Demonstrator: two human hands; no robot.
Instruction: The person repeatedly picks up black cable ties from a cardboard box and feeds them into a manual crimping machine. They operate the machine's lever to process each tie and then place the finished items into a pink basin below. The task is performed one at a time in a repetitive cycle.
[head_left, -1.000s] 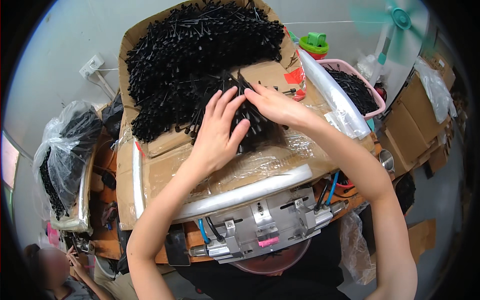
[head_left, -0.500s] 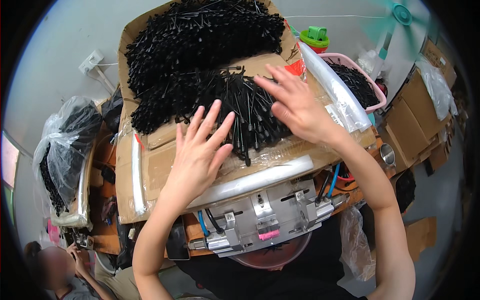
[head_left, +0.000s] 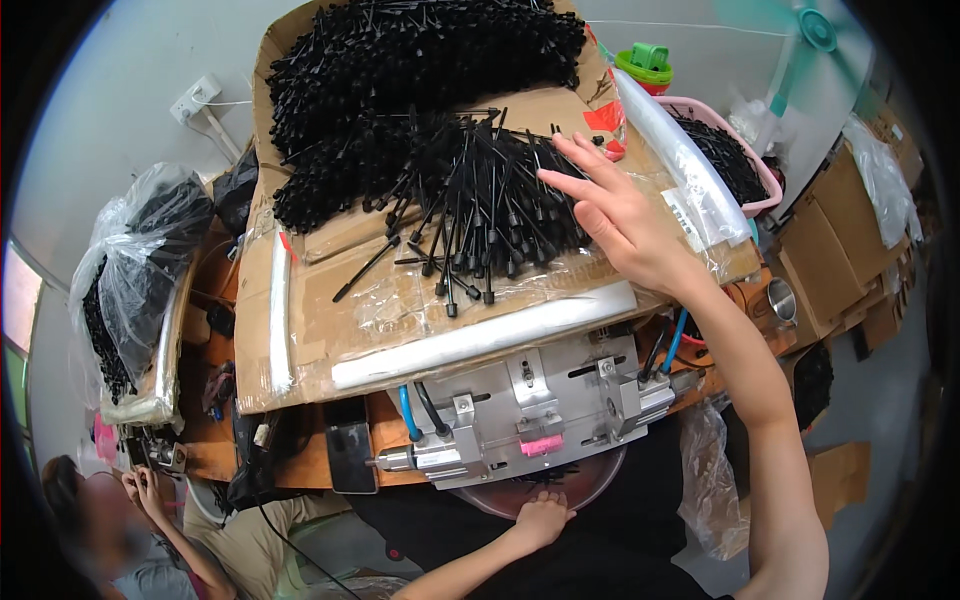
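My right hand [head_left: 635, 220] is open at the right edge of a loose pile of thin black rods with knobbed ends [head_left: 490, 215]. Its fingers are stretched out, the tips close to the rods. My left hand [head_left: 545, 520] is low, over the near rim of a translucent reddish bowl [head_left: 600, 485] below the metal fixture. Its fingers are curled together, and anything between them is hidden. A few black pieces lie inside the bowl. The loose rods rest on the cardboard flap [head_left: 330, 320] of an open box, in front of a much larger black heap [head_left: 420, 60].
The metal fixture [head_left: 500, 410] with a pink block [head_left: 541, 446] sits under the flap's front edge. A dark phone [head_left: 350, 450] lies left of it. A pink basket [head_left: 765, 185] of black parts stands at right. A bagged bundle [head_left: 140, 270] and another person [head_left: 110, 530] are at left.
My left hand has left the pile and dropped to the bowl. My right hand has shifted slightly right and down. The loose rods now lie rearranged, with one apart to the left.
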